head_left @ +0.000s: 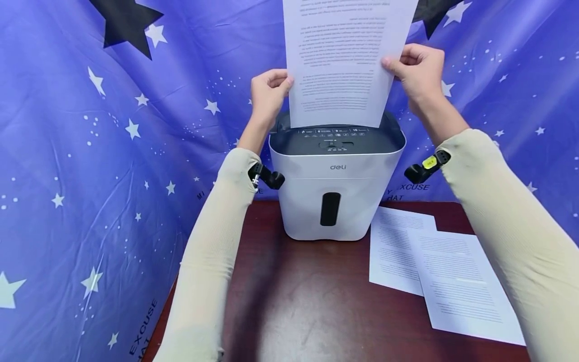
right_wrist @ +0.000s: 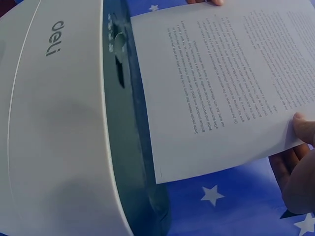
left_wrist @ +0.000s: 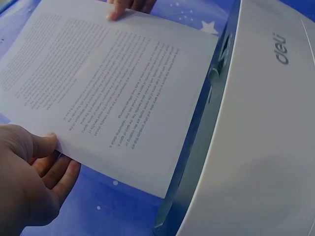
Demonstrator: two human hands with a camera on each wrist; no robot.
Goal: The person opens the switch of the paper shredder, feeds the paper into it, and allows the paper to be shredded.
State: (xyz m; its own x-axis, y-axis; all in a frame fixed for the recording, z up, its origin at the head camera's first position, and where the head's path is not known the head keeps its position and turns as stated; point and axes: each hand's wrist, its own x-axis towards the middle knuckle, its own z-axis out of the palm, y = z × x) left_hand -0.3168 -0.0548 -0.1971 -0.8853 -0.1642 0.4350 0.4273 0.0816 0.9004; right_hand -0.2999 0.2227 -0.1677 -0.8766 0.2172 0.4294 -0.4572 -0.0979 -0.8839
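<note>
A printed sheet of paper (head_left: 339, 65) stands upright over the dark top of a white deli paper shredder (head_left: 312, 196). Its lower edge is at the top of the machine; whether it is inside the slot I cannot tell. My left hand (head_left: 269, 95) pinches the sheet's left edge between thumb and fingers. On the opposite edge, my right hand (head_left: 420, 73) pinches it a little higher, thumb on the printed face. Both wrist views show the sheet (left_wrist: 98, 73) held flat between the two hands, close to the shredder's top (right_wrist: 123, 98).
Two printed sheets (head_left: 466, 281) lie overlapping on the dark red table (head_left: 316, 301), right of the shredder. A blue curtain (head_left: 113, 176) with stars hangs behind and at the left. Small black wrist cameras (head_left: 422, 171) stick out from both sleeves beside the shredder.
</note>
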